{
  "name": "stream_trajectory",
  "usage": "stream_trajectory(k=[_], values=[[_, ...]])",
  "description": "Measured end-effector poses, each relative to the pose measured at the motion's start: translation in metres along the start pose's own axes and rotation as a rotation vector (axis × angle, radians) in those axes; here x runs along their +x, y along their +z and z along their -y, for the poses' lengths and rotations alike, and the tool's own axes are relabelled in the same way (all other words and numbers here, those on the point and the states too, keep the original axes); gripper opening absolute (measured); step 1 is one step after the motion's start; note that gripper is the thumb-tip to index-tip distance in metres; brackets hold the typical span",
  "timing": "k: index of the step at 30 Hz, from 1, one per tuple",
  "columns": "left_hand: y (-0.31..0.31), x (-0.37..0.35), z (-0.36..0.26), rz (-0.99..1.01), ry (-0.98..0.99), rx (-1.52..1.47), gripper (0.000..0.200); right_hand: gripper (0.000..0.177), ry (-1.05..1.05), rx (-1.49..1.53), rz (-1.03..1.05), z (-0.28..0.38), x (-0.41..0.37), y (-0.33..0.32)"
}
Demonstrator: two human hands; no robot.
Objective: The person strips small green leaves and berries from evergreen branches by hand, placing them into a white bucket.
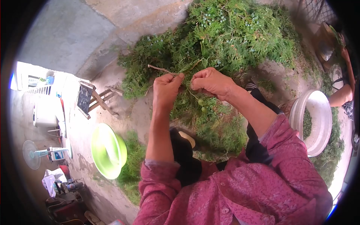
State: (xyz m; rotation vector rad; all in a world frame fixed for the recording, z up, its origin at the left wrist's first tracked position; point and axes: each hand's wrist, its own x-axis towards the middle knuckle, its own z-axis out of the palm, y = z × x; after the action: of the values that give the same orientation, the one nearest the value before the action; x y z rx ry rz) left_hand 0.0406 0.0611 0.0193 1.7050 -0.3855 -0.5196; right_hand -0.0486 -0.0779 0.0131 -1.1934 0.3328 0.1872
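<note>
Near the middle of the head view, my left hand [167,88] is closed round a woody twig [159,68] whose bare end points to the upper left. Close to its right, my right hand [212,81] has its fingers pinched together beside the green sprigs of the branch. What lies between those fingertips is too small to make out. Small round green fruits [203,106] show just below my hands. A large heap of green branches [240,33] with pale bluish berries spreads behind and beneath both hands.
A lime-green basin [108,151] stands at the left, beside more greenery. At the right is a white bucket [315,123] with green bits inside. A folding stool [95,98] and a fan [33,154] are at the left. Another person's arm and leg [342,95] show at the far right.
</note>
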Motion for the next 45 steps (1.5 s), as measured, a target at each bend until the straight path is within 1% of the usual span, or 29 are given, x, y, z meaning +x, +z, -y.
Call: stream_trajectory(k=[2, 4, 5, 6, 7, 9, 10, 12, 14, 16, 17, 18, 20, 22, 23, 25, 27, 29, 30, 32, 33, 34, 35, 36, 38, 40, 42, 43, 45], values=[[0.0, 0.0, 0.001, 0.003, 0.008, -0.017, 0.027, 0.007, -0.037, 0.03, 0.049, 0.003, -0.006, 0.0], [-0.004, 0.002, -0.001, -0.134, 0.026, 0.146, 0.026, 0.008, -0.075, 0.06, 0.103, 0.008, -0.014, 0.0], [-0.008, 0.005, 0.0, -0.144, 0.026, 0.143, 0.026, 0.01, -0.127, 0.093, 0.146, 0.009, -0.019, 0.0], [-0.014, 0.009, 0.003, -0.174, 0.024, 0.024, 0.024, 0.013, -0.18, 0.131, 0.186, 0.01, -0.022, -0.001], [-0.017, 0.011, 0.004, -0.199, 0.021, -0.092, 0.022, 0.013, -0.179, 0.136, 0.189, 0.011, -0.023, -0.002], [-0.02, 0.01, 0.004, -0.205, -0.005, -0.116, 0.021, 0.02, -0.142, 0.391, 0.302, 0.012, -0.023, -0.003], [-0.021, 0.01, 0.004, -0.212, -0.029, -0.146, 0.02, 0.02, -0.146, 0.391, 0.303, 0.012, -0.022, -0.003], [-0.02, 0.012, 0.006, -0.212, -0.031, -0.155, 0.02, 0.019, -0.073, 0.357, 0.302, 0.011, -0.021, 0.001], [-0.017, 0.013, 0.007, -0.212, -0.037, -0.164, 0.019, 0.015, -0.056, 0.331, 0.279, 0.001, -0.014, 0.005], [-0.01, 0.014, 0.007, -0.189, -0.056, -0.199, 0.019, 0.017, -0.006, 0.036, 0.123, -0.01, -0.005, 0.008], [-0.006, 0.012, 0.005, -0.184, -0.056, -0.199, 0.019, 0.024, -0.105, -0.053, 0.044, -0.012, -0.003, 0.011], [-0.001, 0.008, 0.002, -0.154, -0.063, -0.223, 0.019, 0.024, -0.106, -0.053, 0.039, -0.015, 0.001, 0.011], [0.003, 0.005, 0.003, -0.12, -0.071, -0.248, 0.019, 0.034, -0.431, -0.442, -0.275, -0.018, 0.009, 0.009], [0.005, 0.007, 0.01, -0.062, -0.038, -0.171, 0.018, 0.032, -0.406, -0.511, -0.316, -0.014, 0.01, 0.009], [0.006, 0.007, 0.013, -0.06, -0.037, -0.172, 0.018, 0.03, -0.381, -0.578, -0.352, -0.013, 0.011, 0.01], [0.007, 0.008, 0.015, -0.077, 0.004, -0.135, 0.017, 0.027, -0.387, -0.605, -0.352, -0.017, 0.013, 0.009], [0.009, 0.006, 0.011, -0.101, 0.009, -0.167, 0.016, 0.024, -0.393, -0.633, -0.347, -0.02, 0.017, 0.01], [0.007, 0.003, 0.008, -0.129, 0.011, -0.197, 0.016, 0.023, -0.417, -0.319, -0.203, -0.023, 0.018, 0.013], [0.004, 0.004, 0.006, -0.172, 0.016, -0.152, 0.015, 0.023, -0.416, -0.318, -0.199, -0.017, 0.012, 0.016], [-0.003, 0.007, 0.005, -0.22, 0.018, -0.108, 0.014, 0.012, -0.255, -0.153, 0.029, 0.0, -0.007, 0.02], [-0.01, 0.009, 0.005, -0.218, -0.011, -0.229, 0.013, 0.012, -0.253, -0.153, 0.033, 0.0, -0.006, 0.017], [-0.016, 0.011, 0.005, -0.213, -0.039, -0.35, 0.013, 0.012, -0.196, 0.075, 0.091, 0.002, -0.004, 0.01], [-0.023, 0.013, 0.006, -0.2, -0.062, -0.358, 0.013, 0.012, -0.137, 0.303, 0.148, 0.004, -0.002, 0.003], [-0.025, 0.012, 0.003, -0.2, -0.062, -0.357, 0.013, 0.012, -0.137, 0.304, 0.148, 0.008, -0.002, -0.002], [-0.028, 0.009, -0.005, -0.213, -0.096, -0.511, 0.015, 0.013, -0.142, 0.537, 0.118, 0.019, -0.003, -0.01], [-0.034, 0.01, -0.005, -0.227, -0.12, -0.562, 0.017, 0.013, -0.132, 0.529, 0.124, 0.021, -0.005, -0.018], [-0.038, 0.013, -0.003, -0.241, -0.146, -0.614, 0.018, 0.015, -0.158, 0.413, 0.02, 0.016, -0.004, -0.021], [-0.04, 0.015, -0.001, -0.229, -0.163, -0.617, 0.02, 0.015, -0.158, 0.413, 0.02, 0.015, -0.002, -0.02], [-0.04, 0.014, -0.001, -0.216, -0.181, -0.621, 0.021, 0.016, -0.09, 0.282, -0.054, 0.012, 0.0, -0.018]])
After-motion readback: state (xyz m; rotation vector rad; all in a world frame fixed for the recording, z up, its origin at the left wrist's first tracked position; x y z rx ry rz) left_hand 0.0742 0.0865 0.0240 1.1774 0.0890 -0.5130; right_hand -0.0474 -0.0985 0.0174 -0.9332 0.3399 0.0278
